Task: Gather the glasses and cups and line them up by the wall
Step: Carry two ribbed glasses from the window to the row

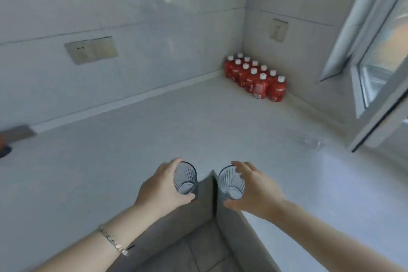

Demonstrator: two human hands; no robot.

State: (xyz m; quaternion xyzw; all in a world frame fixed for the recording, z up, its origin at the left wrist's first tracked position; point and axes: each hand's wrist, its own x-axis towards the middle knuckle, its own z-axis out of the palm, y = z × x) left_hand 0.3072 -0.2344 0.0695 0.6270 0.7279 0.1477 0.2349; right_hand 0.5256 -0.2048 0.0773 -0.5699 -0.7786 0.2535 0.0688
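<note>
Head view, low centre of the frame: the left hand (162,185) is wrapped around a ribbed clear glass (185,178), fingers over the far rim side and thumb under the base side, and the right hand (254,190) grips a matching second glass (231,184) the same way. Both glasses sit near the inner corner of the pale L-shaped countertop (154,134); whether they are lifted or resting on its edge cannot be told. The step in hand looks like carrying this pair to the wall. To do it well, keep each glass upright and apart from the other so they do not knock, then set them down just beside the raised strip where the counter meets the tiled wall (132,35) in the upper left. A faint, blurred clear object (309,140) lies at mid right on the counter; it may be another glass to gather, though that is uncertain. Furthest off, a pack of red bottles (256,77) fills the corner, so the row is best started to its left.
</note>
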